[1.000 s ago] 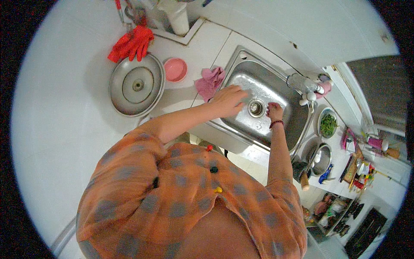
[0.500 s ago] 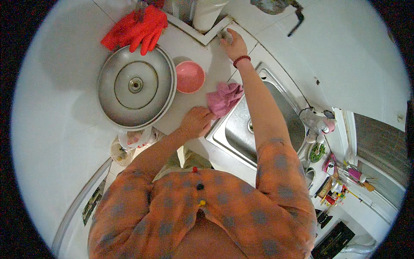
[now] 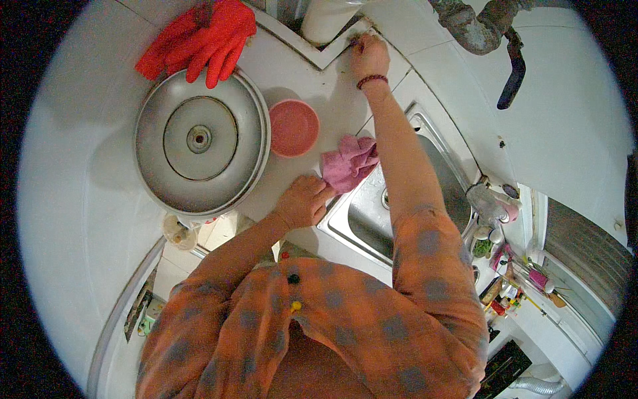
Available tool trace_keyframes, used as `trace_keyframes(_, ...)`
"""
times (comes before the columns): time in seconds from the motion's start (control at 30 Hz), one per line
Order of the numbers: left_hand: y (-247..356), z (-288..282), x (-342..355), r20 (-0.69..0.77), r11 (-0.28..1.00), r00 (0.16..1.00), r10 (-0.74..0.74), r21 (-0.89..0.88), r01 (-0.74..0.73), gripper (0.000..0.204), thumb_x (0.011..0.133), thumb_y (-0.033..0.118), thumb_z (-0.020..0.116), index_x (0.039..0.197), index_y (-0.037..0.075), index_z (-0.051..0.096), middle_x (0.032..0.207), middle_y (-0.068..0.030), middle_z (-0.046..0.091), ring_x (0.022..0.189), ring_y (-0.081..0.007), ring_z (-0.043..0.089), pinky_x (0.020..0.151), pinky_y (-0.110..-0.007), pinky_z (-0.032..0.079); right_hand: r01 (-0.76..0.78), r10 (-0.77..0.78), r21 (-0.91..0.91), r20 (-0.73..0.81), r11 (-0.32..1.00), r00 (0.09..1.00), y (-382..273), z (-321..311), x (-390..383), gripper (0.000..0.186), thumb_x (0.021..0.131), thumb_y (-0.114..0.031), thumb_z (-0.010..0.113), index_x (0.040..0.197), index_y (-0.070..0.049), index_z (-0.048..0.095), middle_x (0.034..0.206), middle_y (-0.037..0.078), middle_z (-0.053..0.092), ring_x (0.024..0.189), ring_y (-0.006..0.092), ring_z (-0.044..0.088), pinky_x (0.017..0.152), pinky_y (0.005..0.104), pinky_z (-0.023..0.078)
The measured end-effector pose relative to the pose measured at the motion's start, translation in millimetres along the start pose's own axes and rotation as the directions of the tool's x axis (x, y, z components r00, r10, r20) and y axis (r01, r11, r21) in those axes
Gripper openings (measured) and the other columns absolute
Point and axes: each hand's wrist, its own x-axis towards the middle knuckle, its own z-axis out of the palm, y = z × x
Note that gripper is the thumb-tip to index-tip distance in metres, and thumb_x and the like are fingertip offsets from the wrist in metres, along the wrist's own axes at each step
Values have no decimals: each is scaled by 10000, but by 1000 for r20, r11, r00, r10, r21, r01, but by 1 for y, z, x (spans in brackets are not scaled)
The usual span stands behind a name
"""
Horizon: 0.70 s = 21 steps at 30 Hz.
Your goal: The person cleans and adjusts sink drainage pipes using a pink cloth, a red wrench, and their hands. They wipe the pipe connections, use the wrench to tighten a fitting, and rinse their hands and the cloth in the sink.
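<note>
My right hand (image 3: 369,58) reaches to the far corner of the white counter, fingers closed over a small greyish wad (image 3: 359,38) pressed near the raised ledge. Most of that wad is hidden under the fingers. A pink cloth (image 3: 348,163) lies crumpled across the left rim of the steel sink (image 3: 340,218). At the cloth's near corner is my left hand (image 3: 304,202), low over the counter, its curled fingers closed on the edge. Left of the cloth sits a pink bowl (image 3: 294,128), beside a large round metal lid (image 3: 200,189).
Red rubber gloves (image 3: 222,40) drape over the lid's far edge. A white pipe (image 3: 327,20) rises behind the ledge. On the wall at upper right, a dark pipe with a lever valve (image 3: 512,73) juts out. Bottles and utensils (image 3: 512,286) crowd the right side.
My right hand has slid farther toward the counter's corner, its fingers now curled more over the wad. The left hand stays by the cloth. The whole view has shifted slightly.
</note>
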Motion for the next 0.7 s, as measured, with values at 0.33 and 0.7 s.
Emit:
trace_keyframes(0.33, 2, -5, 24, -98, 990, 986, -137, -47, 133, 249, 670, 151, 572, 907, 77, 562, 839, -108, 525, 804, -282, 515, 742, -416, 422, 130, -129, 86, -16, 988, 992, 9, -16, -24, 267, 802, -305, 534, 937, -91, 620, 906, 110, 598, 898, 298, 540, 765, 393, 461)
trace_keyframes(0.7, -20, -2, 41, -60, 990, 993, -97, 95, 102, 292, 659, 214, 590, 913, 75, 556, 917, -117, 537, 861, -293, 514, 761, -427, 421, 118, -118, -16, -41, 993, 992, 6, 11, -8, 149, 721, -191, 561, 799, -76, 613, 805, 125, 582, 800, 314, 558, 687, 422, 479)
